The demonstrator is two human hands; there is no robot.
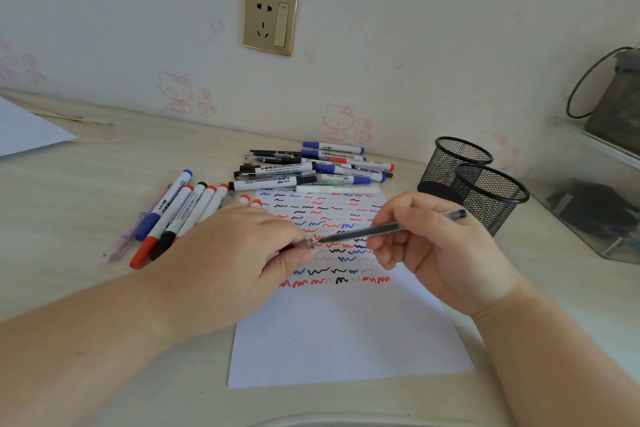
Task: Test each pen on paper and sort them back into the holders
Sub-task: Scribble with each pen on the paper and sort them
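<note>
While my right hand (440,253) grips a thin pen (388,229) over the scribbled paper (346,340), my left hand (242,250) pinches its cap (309,243) (probably); both mesh holders (474,180) look empty.

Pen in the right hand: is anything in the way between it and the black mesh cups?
Nothing visible. The pen in the right hand has open space to the mesh cups just beyond it. The marker pile lies off to the side.
</note>
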